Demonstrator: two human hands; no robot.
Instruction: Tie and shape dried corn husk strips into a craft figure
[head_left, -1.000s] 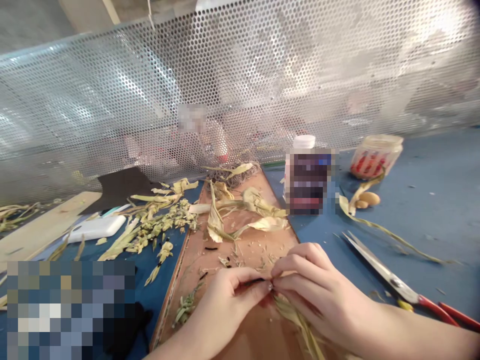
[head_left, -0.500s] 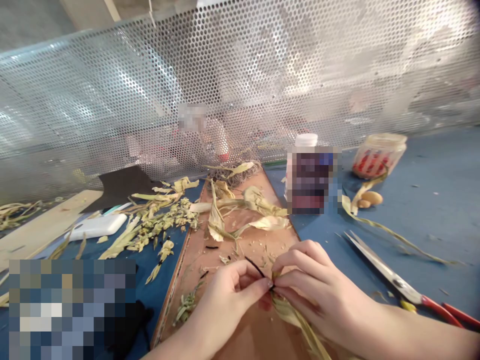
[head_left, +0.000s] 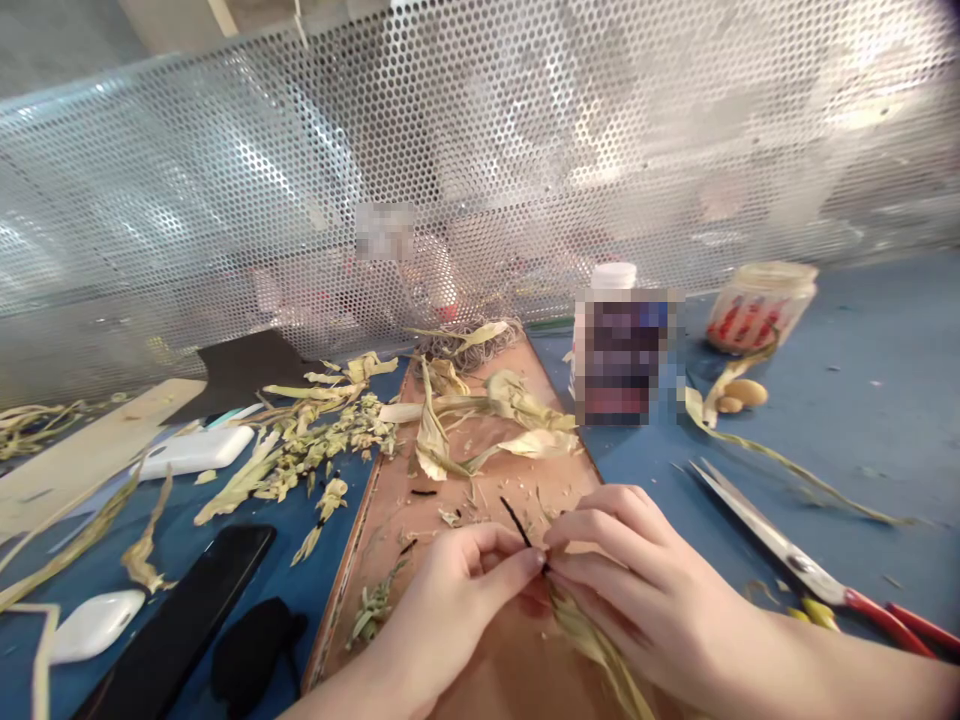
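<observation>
Over a brown board (head_left: pixel 517 680), my two hands meet fingertip to fingertip. My left hand (head_left: pixel 469 605) is closed, its thumb and forefinger pinching a thin black strip (head_left: pixel 514 520) whose free end sticks up away from me. My right hand (head_left: pixel 652 580) is closed round the upper part of a long, dried yellow-green leaf (head_left: pixel 600 650), which hangs down towards me below the fingers. Strip and leaf come together between the fingertips; exactly how they join is hidden there.
Dried leaves (head_left: pixel 450 410) lie across the board's far part, and small plant pieces (head_left: pixel 330 440) to its left. Scissors (head_left: pixel 787 555) with red handles lie to the right. Beyond stand a white-capped bottle (head_left: pixel 613 275) and a glass jar (head_left: pixel 761 305). A black phone (head_left: pixel 180 620) lies left.
The free end of the black strip stands slightly higher and farther forward. My hands keep their pinch in nearly the same place.
</observation>
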